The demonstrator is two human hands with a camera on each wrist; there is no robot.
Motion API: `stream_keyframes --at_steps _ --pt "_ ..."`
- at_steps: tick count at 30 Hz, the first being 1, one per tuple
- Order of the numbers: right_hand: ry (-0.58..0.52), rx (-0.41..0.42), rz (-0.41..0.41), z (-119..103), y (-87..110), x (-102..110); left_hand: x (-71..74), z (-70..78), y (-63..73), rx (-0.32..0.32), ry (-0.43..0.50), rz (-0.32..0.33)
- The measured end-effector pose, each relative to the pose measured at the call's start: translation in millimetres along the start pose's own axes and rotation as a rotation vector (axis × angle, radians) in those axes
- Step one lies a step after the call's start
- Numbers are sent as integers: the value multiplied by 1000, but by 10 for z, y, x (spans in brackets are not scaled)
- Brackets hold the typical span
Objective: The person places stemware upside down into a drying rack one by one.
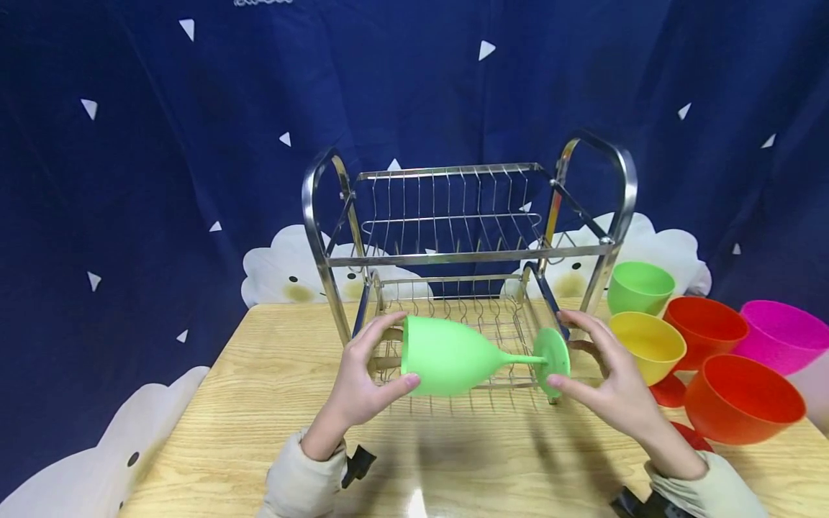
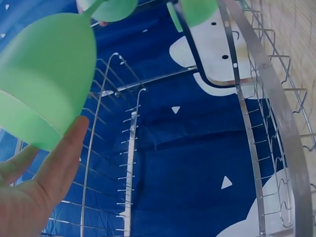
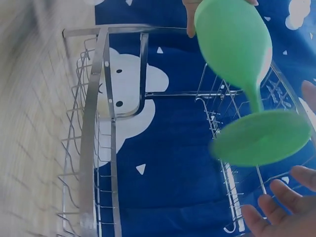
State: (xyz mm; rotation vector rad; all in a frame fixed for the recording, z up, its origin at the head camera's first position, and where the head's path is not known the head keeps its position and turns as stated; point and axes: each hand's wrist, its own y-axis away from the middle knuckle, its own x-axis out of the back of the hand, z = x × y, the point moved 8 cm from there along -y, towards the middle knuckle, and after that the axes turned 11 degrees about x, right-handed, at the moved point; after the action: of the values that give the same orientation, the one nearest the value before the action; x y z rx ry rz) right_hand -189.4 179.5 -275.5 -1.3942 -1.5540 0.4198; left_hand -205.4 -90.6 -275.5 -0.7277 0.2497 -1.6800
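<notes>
A light green plastic goblet (image 1: 447,356) lies sideways in the air, in front of the dish rack. Its bowl opens to the left and its round base (image 1: 550,363) is at the right. My left hand (image 1: 359,378) grips the bowl near the rim between thumb and fingers. Around the base, my right hand (image 1: 612,381) has its thumb and fingers spread. In the right wrist view its fingers (image 3: 271,212) stand apart from the base (image 3: 264,138); whether the thumb touches is hard to tell.
A two-tier metal dish rack (image 1: 469,257) stands on the wooden table (image 1: 259,388). At the right are a green goblet (image 1: 640,288), a yellow one (image 1: 648,345), two red ones (image 1: 741,399) and a magenta one (image 1: 784,334). A dark blue curtain (image 1: 421,86) hangs behind.
</notes>
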Motion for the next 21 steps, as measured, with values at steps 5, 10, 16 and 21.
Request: stream_keyframes --at_steps 5,10,16,21 --pt "-291 -56 60 89 74 -20 72 33 -5 -47 161 29" --pt "-619 -57 117 118 102 -122 80 42 -8 -60 292 19" --pt "-765 -12 48 75 56 -219 32 -20 21 -34 352 -12" --pt "-730 33 49 11 -5 -202 -4 -137 46 9 364 -49"
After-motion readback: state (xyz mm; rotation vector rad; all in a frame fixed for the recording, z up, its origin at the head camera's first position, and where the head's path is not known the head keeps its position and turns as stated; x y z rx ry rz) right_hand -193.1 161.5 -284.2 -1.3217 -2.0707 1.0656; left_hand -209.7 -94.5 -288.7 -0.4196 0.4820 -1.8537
